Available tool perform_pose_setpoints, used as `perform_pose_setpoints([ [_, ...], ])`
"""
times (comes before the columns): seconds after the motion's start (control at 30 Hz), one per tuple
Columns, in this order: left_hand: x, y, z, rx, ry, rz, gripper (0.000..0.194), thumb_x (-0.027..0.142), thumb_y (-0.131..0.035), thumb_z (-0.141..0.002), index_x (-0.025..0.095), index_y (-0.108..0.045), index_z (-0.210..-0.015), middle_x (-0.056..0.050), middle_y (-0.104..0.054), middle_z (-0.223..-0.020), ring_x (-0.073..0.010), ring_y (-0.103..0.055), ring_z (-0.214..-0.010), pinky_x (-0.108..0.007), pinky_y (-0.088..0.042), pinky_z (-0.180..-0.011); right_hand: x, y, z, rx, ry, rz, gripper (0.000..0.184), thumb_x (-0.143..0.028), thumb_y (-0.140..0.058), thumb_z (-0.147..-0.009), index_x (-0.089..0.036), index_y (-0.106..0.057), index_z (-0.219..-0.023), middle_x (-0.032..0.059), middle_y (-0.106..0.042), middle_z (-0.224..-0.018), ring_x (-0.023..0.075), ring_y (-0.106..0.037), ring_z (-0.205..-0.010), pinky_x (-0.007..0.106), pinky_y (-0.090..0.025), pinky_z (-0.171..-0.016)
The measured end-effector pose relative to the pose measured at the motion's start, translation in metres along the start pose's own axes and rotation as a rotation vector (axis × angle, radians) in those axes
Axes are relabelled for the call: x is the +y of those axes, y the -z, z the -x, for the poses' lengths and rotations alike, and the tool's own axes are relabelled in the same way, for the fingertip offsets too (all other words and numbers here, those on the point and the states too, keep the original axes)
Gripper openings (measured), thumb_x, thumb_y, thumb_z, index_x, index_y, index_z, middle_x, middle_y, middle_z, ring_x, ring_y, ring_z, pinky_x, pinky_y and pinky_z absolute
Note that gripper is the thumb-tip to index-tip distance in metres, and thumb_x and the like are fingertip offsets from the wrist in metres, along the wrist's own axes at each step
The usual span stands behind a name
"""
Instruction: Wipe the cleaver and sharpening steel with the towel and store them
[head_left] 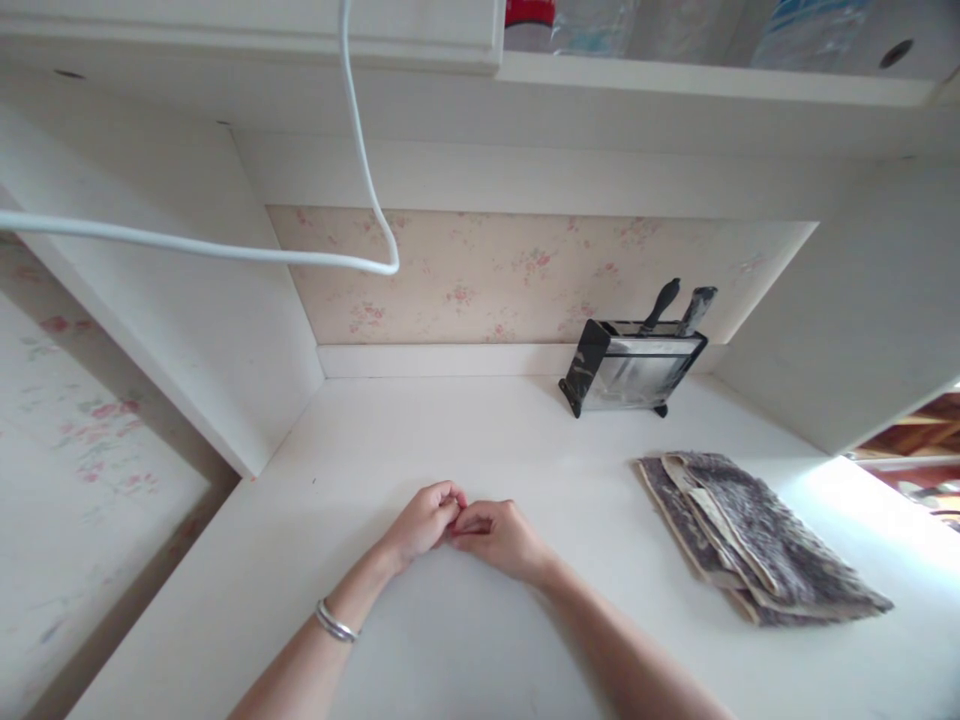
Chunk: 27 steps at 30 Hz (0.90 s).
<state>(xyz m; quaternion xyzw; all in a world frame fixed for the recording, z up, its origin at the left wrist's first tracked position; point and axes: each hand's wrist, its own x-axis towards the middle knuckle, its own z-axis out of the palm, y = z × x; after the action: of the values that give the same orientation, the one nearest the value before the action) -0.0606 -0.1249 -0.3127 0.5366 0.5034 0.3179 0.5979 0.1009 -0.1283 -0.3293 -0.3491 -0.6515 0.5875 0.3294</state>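
Observation:
My left hand (429, 522) and my right hand (496, 538) meet fingertip to fingertip, low over the white counter (420, 430). The fingers of both are bent and pinched together. Whatever may be between them is too small or too hidden to make out. A silver bracelet (337, 621) circles my left wrist. Off to the right of my right hand lies a folded grey-brown towel (780, 545) with beige edging.
A knife block (637, 370) with two dark handles stands against the back wall, right of centre. A white cable (300, 257) hangs in front at upper left. Cabinet walls bound both sides; overhead, a shelf (712, 80) holds clear plastic bottles.

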Motion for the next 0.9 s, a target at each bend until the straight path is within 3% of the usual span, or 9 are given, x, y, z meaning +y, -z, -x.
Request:
perform_pose_setpoints([
  [0.27,-0.0006,-0.001,0.0003,0.008,-0.049,-0.095,0.012,0.023,-0.047,-0.075,0.017,-0.055,-0.08,0.006,-0.043,-0.055,-0.0075,-0.038,-0.048,-0.019,-0.024,-0.046,-0.0017,-0.0008,0.0012,-0.009,-0.046,0.155,0.015,-0.032,-0.071,-0.067,-0.017,-0.071,-0.071,0.0006,-0.068,-0.07,0.013,-0.06,-0.063,0.023,-0.044,-0.058],
  [0.5,-0.0042,-0.0014,-0.0016,0.006,-0.048,-0.106,0.013,0.024,-0.045,-0.076,0.018,-0.055,-0.082,0.007,-0.041,-0.056,-0.0075,-0.035,-0.047,-0.02,-0.023,-0.045,0.0002,-0.0006,0.0,-0.033,0.029,0.291,0.015,-0.027,-0.061,-0.076,-0.018,-0.072,-0.08,0.0007,-0.069,-0.074,0.0119,-0.058,-0.064,0.021,-0.041,-0.058],
  [0.9,-0.0042,-0.001,-0.002,0.006,-0.064,-0.127,0.013,0.023,-0.045,-0.075,0.018,-0.055,-0.082,0.007,-0.04,-0.054,-0.0071,-0.033,-0.045,-0.021,-0.022,-0.045,-0.0089,-0.0016,0.0006,-0.059,0.058,0.373,0.015,-0.021,-0.056,-0.077,-0.019,-0.071,-0.08,-0.0005,-0.069,-0.074,0.0105,-0.059,-0.064,0.019,-0.04,-0.057],
])
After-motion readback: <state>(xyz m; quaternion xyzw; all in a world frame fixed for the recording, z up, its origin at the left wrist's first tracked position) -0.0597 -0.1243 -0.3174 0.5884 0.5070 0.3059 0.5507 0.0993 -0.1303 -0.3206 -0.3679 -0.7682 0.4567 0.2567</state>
